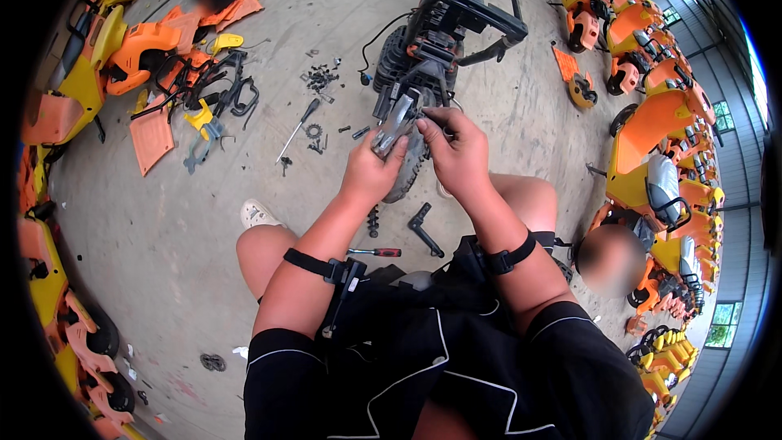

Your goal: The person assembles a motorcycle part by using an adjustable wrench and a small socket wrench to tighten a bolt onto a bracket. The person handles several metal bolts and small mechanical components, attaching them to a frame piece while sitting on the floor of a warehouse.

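Between both hands [415, 159], grey part [393, 126]

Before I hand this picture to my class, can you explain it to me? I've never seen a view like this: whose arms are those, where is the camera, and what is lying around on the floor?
The camera sits on a person's head and looks down, so its wide lens bends the edges. The two bare arms rising from the bottom are that person's own. The left hand and right hand both grip a grey metal part on a stripped black machine frame, the fingers pinching its top. On the concrete floor lie a red-handled screwdriver, a long metal wrench, loose screws and orange plastic covers. Rows of orange and yellow ride-on cars stand at the right.
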A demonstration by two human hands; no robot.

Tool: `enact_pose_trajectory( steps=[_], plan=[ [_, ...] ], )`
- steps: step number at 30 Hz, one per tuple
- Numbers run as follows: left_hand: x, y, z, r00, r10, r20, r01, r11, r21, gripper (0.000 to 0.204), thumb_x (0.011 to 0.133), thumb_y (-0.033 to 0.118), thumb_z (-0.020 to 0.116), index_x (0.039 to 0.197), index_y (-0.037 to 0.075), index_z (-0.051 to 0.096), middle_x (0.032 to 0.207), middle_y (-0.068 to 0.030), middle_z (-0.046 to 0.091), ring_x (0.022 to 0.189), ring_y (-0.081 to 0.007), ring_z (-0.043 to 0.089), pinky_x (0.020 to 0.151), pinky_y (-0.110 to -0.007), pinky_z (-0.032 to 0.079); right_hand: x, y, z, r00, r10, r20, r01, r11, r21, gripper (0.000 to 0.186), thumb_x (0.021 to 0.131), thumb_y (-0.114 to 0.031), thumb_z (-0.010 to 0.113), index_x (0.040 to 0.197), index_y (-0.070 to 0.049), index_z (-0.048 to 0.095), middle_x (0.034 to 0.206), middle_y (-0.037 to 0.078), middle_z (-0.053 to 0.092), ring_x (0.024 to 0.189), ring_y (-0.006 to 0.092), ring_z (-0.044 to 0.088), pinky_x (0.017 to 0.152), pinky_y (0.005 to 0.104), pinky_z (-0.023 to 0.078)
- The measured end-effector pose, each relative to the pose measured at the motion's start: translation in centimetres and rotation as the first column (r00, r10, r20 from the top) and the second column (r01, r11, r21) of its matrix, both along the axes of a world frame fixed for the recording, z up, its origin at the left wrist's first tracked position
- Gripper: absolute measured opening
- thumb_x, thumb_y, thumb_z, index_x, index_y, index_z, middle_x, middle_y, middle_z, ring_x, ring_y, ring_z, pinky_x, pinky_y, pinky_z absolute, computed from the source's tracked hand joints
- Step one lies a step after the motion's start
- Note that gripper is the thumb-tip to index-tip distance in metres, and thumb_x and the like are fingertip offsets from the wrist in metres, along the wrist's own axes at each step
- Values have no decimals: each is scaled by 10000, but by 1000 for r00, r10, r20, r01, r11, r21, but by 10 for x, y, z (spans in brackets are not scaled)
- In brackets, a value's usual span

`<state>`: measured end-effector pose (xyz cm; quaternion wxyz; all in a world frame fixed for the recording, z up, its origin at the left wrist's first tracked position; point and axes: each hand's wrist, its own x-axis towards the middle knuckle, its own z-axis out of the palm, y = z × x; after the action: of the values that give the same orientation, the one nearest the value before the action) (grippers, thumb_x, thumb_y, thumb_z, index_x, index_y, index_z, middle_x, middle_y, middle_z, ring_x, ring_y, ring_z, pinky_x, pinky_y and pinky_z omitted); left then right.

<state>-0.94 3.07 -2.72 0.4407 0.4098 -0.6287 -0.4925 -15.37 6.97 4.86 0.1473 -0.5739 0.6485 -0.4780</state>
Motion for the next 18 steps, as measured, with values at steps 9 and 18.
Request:
enact_pose_trajectory(
  steps=[9,18],
  plan=[
    [14,0,-7,996,30,-88,-56,948,-314,466,896,229,762,1229,-37,574,1039,-190,718,888,-274,737,774,-337,572,23,24,28,994,62,-95,-79,978,-192,182,861,-67,749,1025,-3,703,938,143,727,834,302,710,710,353,562],
    [23,-10,-1,992,97,87,-24,791,-611,607,824,241,820,1274,-49,534,1107,-215,701,910,-341,737,763,-378,599,9,30,25,992,125,-4,-124,978,-171,209,840,-60,780,1029,-7,711,943,126,733,817,256,715,700,328,562]
  ],
)
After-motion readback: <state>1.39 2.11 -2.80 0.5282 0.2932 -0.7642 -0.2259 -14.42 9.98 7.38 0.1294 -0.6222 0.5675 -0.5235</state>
